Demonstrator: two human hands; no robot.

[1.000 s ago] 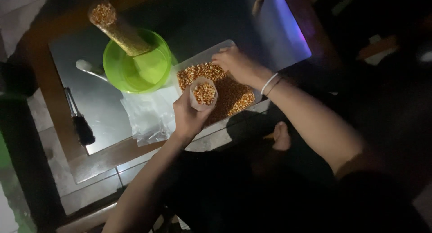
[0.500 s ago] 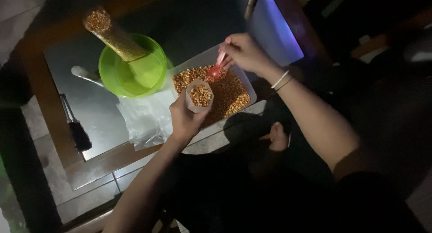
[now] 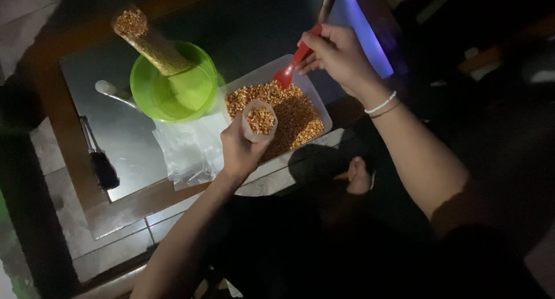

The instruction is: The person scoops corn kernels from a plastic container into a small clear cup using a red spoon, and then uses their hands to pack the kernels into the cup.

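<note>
The left hand (image 3: 240, 151) is closed around a small clear bag (image 3: 259, 119), upright and held just over the tray (image 3: 315, 99) of corn kernels (image 3: 289, 117); the bag is nearly full. The right hand (image 3: 338, 56) grips a red spoon (image 3: 295, 65), its bowl touching the kernels at the far edge of the tray. This looks like the scooping step; the next move needs a level spoon carried over the bag's narrow mouth.

Green bowl (image 3: 173, 94) crowds the tray's (image 3: 315, 99) left.
</note>
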